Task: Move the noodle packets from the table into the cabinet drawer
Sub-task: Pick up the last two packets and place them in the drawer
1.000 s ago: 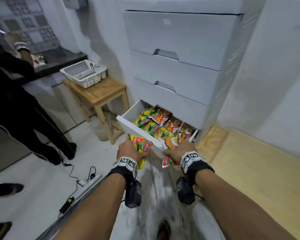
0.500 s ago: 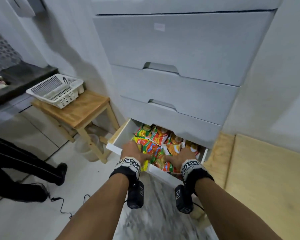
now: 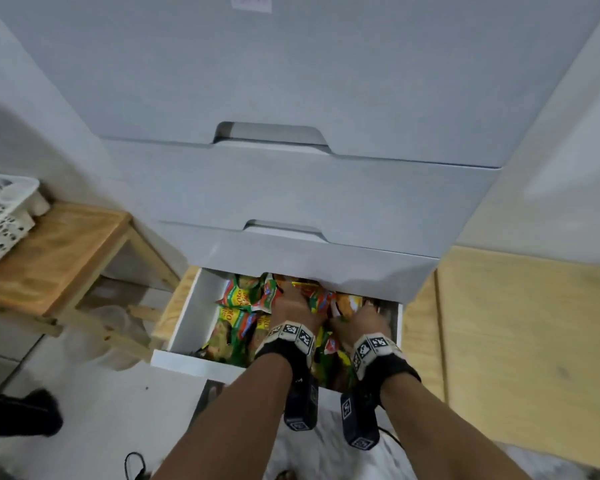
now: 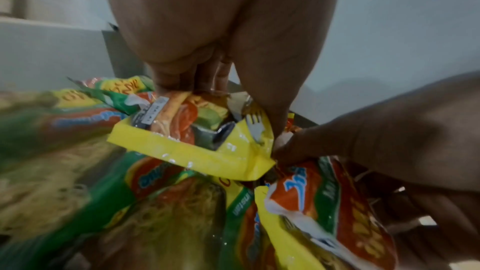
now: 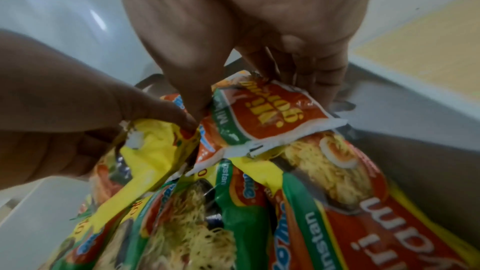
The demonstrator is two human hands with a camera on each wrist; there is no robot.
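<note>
- Grey cabinet (image 3: 291, 81) stands against a pale wall, its bottom drawer (image 3: 191, 317) pulled out over white floor; wooden table (image 3: 56, 258) left of it.
- Noodle packets (image 3: 238, 306) fill the drawer.
- Left hand (image 3: 290, 308) pinches a yellow packet (image 4: 207, 151).
- Right hand (image 3: 359, 322) clasps an orange packet (image 5: 272, 114).

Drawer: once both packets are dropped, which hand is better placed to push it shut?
Probably left. The left hand sits near the middle of the drawer, so a push on its front should go in straight. The right hand is close to the drawer's right wall, which could skew it.
</note>
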